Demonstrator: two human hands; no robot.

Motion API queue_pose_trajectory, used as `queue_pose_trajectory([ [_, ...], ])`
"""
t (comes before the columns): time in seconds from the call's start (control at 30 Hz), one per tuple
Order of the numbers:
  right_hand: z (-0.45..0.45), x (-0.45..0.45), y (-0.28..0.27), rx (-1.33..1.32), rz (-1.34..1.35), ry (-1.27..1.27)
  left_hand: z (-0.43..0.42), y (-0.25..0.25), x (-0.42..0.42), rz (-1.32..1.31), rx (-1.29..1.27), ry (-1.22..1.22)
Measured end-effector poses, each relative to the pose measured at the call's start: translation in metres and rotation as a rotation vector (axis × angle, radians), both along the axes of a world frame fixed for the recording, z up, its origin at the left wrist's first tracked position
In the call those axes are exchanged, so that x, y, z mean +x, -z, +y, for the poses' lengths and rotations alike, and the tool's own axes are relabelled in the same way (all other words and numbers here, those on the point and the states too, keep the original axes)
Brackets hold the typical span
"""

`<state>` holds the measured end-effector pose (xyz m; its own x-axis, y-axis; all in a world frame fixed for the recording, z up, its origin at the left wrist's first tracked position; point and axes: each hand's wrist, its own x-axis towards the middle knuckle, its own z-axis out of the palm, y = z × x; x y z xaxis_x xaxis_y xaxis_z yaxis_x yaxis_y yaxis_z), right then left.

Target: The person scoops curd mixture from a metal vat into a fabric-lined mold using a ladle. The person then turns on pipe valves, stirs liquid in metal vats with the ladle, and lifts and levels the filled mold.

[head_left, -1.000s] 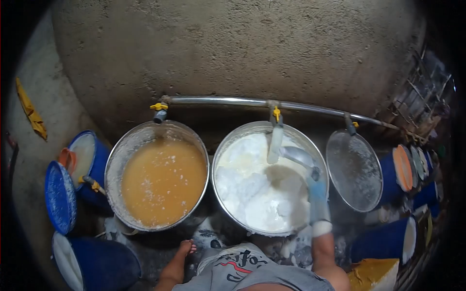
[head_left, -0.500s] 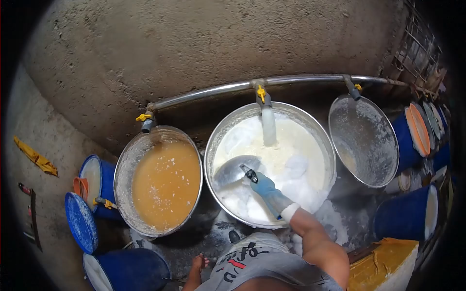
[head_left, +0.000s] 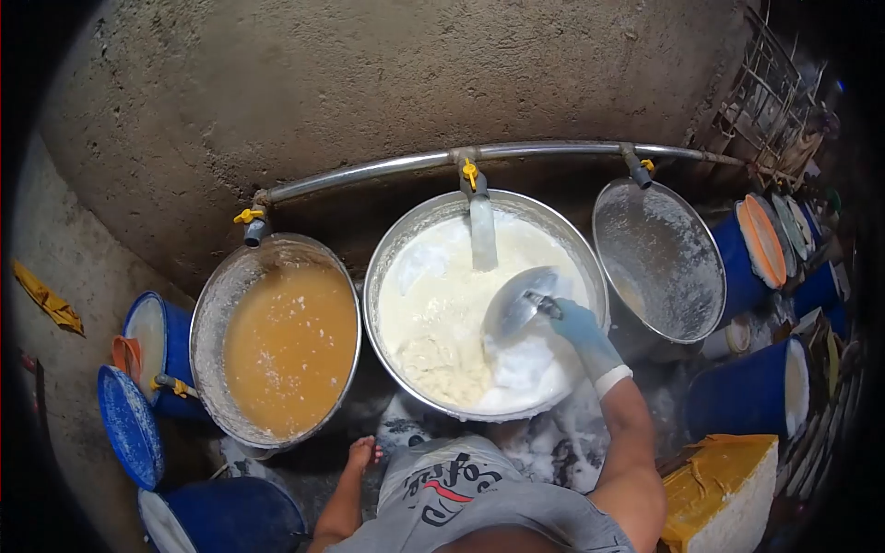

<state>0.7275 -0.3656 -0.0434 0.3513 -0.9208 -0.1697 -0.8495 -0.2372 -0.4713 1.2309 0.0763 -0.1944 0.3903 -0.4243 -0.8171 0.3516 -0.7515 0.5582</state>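
My right hand (head_left: 578, 330), in a blue glove with a white cuff, grips the short handle of a wide, shallow metal scoop (head_left: 513, 300). The scoop's dish is tilted at the surface of the creamy liquid (head_left: 438, 304) and white foam (head_left: 530, 373) in the middle metal vat (head_left: 371, 323). Water from a grey spout (head_left: 481, 230) with a yellow valve runs into this vat. My bare left hand (head_left: 365, 452) hangs low between the middle and left vats, holding nothing, its fingers slightly apart.
A left vat (head_left: 205, 341) holds orange-brown liquid; a right vat (head_left: 668, 258) has residue on its walls. A metal pipe (head_left: 369, 170) crosses the wall above. Blue barrels (head_left: 230, 511) stand at both sides. A yellow-wrapped block (head_left: 724, 493) is at lower right. Foam lies on the floor.
My right hand has swept the scoop rightward across the middle vat, with foam now gathered at its right front. The view has shifted slightly; my left hand appears higher.
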Motion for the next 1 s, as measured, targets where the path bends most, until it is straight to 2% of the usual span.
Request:
queue_pose_trajectory([
  [0.1,0.015,-0.017,-0.010,-0.014,-0.113,0.348,-0.012,0.009,0.001,-0.015,-0.046,0.053],
  [0.13,0.024,-0.019,-0.004,-0.024,-0.099,0.342,-0.009,0.012,0.004,0.000,-0.054,0.048],
  [0.2,0.054,-0.022,0.013,-0.195,0.020,0.608,0.000,0.017,0.023,-0.045,-0.076,0.068],
  [0.23,0.068,-0.016,0.010,-0.207,0.032,0.602,0.007,0.020,0.036,-0.057,-0.075,0.074],
  [0.3,0.098,-0.011,0.003,0.083,0.066,0.761,0.032,0.031,0.048,-0.049,-0.044,0.062],
  [0.43,0.145,-0.016,0.062,0.061,0.100,0.664,0.087,0.056,0.073,0.030,0.126,-0.014],
  [0.5,0.160,-0.007,0.079,0.277,0.175,0.650,0.114,0.068,0.081,0.029,0.155,0.008],
  [0.53,0.174,-0.004,0.084,0.271,0.197,0.657,0.126,0.078,0.085,0.042,0.186,-0.009],
  [0.6,0.206,0.010,0.097,0.195,-0.067,0.691,0.139,0.089,0.093,0.066,0.220,-0.020],
  [0.67,0.222,0.013,0.112,0.133,-0.062,0.668,0.142,0.094,0.098,0.035,0.183,0.013],
  [0.73,0.236,0.035,0.094,0.077,-0.071,0.633,0.144,0.105,0.104,0.084,0.155,-0.005],
  [0.8,0.246,0.073,0.010,0.345,-0.141,0.652,0.130,0.110,0.107,0.054,0.121,0.027],
  [0.87,0.248,0.078,-0.004,0.298,-0.186,0.615,0.116,0.114,0.112,0.049,0.088,0.043],
  [1.0,0.235,0.059,-0.024,0.485,-0.183,0.572,0.092,0.123,0.111,0.073,0.026,0.101],
])
